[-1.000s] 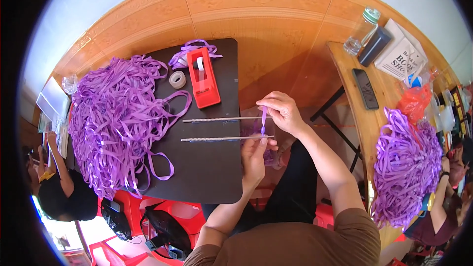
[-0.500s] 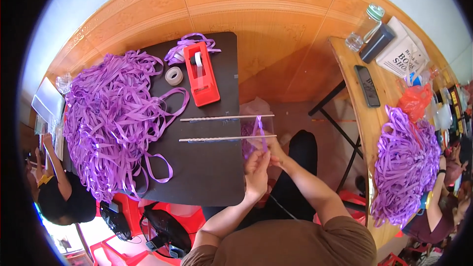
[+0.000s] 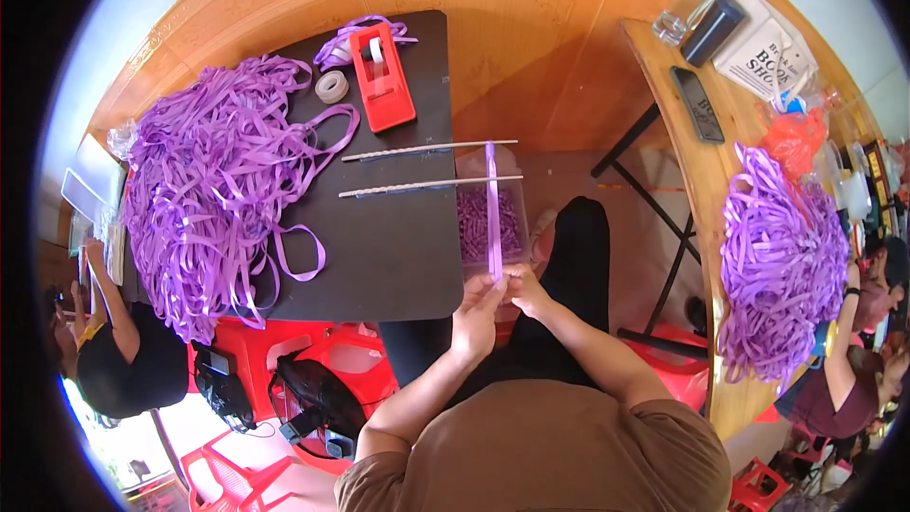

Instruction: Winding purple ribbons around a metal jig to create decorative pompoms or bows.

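Observation:
A strip of purple ribbon [image 3: 494,228] runs from two thin sticks toward me, pulled straight. My left hand [image 3: 477,316] pinches its near end, and my right hand [image 3: 524,289] is closed right beside it on the same end. The far stick [image 3: 427,148] and the near stick [image 3: 431,187] lie roughly parallel, fixed on the dark table [image 3: 398,265] and jutting past its right edge. At its far end the ribbon passes round the far stick and crosses the near one. Below the sticks a clear bin [image 3: 519,228] holds many short purple ribbon pieces.
A big heap of purple ribbon [image 3: 209,199] covers the table's left side. Behind the sticks are a red tape dispenser [image 3: 384,85] and a tape roll [image 3: 332,86]. On the wooden table [image 3: 682,199] at right lie a phone [image 3: 697,104] and another ribbon heap [image 3: 782,265]. Other people sit left and right.
Both hands have drawn back toward me, away from the sticks. The ribbon now stretches longer and straight between sticks and fingers. The view has tilted, so the tables appear higher.

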The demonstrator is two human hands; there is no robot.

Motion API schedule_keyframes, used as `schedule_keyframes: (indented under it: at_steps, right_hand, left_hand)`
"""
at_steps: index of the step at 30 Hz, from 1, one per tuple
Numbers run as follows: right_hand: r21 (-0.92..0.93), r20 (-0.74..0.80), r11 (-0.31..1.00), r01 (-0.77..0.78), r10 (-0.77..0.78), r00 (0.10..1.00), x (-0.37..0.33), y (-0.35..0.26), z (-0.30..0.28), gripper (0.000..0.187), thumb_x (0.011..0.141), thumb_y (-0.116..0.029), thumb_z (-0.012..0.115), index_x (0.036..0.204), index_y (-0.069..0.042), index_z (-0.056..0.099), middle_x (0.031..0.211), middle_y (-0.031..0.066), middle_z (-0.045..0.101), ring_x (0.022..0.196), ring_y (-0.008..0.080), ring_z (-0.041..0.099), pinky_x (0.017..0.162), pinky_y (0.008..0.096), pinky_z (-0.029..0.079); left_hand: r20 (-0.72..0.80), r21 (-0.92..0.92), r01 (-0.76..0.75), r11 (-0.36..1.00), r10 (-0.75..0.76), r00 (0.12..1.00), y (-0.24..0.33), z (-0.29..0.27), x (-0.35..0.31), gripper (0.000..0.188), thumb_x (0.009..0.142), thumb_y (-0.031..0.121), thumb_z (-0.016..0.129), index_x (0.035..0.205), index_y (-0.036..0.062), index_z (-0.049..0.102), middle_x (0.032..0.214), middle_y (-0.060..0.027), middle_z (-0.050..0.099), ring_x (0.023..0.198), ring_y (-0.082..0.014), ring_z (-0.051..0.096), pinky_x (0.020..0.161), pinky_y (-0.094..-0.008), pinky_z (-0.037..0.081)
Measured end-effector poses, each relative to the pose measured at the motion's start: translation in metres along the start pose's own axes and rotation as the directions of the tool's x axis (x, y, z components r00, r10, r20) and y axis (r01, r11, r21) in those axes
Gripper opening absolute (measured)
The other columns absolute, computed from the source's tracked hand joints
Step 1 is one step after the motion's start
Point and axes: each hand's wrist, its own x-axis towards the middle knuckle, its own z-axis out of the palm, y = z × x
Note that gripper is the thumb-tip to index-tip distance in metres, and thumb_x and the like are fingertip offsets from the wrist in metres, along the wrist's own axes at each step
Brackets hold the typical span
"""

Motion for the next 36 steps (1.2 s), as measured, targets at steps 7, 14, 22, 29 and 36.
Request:
schedule_keyframes:
  at_steps: [7,14,22,29,36]
  right_hand:
    - [-0.032,-0.071,0.991,-0.132,0.130,0.989,-0.045,0.011,0.010,0.011,0.085,-0.003,0.059,0.088,0.005,0.067,0.080,0.0063,0.065,0.072,0.0122,0.060,0.065,0.0241,0.047]
    - [-0.036,-0.042,0.982,-0.186,0.185,0.982,-0.049,0.002,0.011,0.012,0.083,-0.007,0.063,0.086,0.003,0.068,0.077,0.0055,0.065,0.067,0.0103,0.058,0.062,0.0224,0.046]
    - [0.042,-0.072,0.964,-0.264,0.266,0.961,-0.047,-0.005,0.016,0.009,0.080,-0.009,0.067,0.084,-0.001,0.069,0.074,0.0050,0.066,0.061,0.0092,0.059,0.058,0.0191,0.045]
    - [-0.257,-0.281,0.940,0.223,-0.294,0.914,-0.021,-0.008,0.013,0.003,0.077,0.003,0.066,0.079,0.001,0.065,0.070,0.0008,0.062,0.065,0.0065,0.054,0.058,0.0209,0.040]
    - [-0.259,-0.140,0.958,0.123,-0.163,0.977,-0.032,-0.010,0.016,0.004,0.080,0.002,0.064,0.078,0.001,0.061,0.072,0.0017,0.061,0.067,0.0067,0.054,0.059,0.0230,0.043]
  left_hand:
    - [-0.004,0.102,0.075,0.992,-0.075,0.997,-0.010,-0.022,0.011,0.020,0.095,0.004,0.048,0.112,0.0002,0.058,0.103,-0.0133,0.066,0.089,-0.0177,0.065,0.077,-0.0291,0.054]
    - [0.126,0.451,0.030,0.892,-0.097,0.987,-0.023,-0.055,-0.007,0.028,0.087,-0.007,0.055,0.115,-0.0018,0.056,0.101,-0.0092,0.066,0.087,-0.0115,0.062,0.073,-0.0242,0.053]
    - [-0.037,0.496,0.074,0.865,-0.064,0.997,-0.027,-0.055,-0.009,0.011,0.084,-0.002,0.064,0.094,-0.0016,0.065,0.082,-0.0025,0.065,0.073,-0.0067,0.059,0.064,-0.0201,0.048]
    - [-0.010,0.509,0.059,0.859,-0.063,0.998,-0.012,-0.052,-0.026,0.009,0.084,0.006,0.068,0.092,0.0030,0.067,0.075,0.0007,0.065,0.065,-0.0036,0.056,0.056,-0.0190,0.044]
    - [-0.007,0.443,0.071,0.894,-0.076,0.997,-0.014,-0.052,-0.025,0.011,0.083,0.006,0.068,0.094,0.0032,0.067,0.078,0.0011,0.065,0.067,-0.0031,0.056,0.057,-0.0178,0.043]
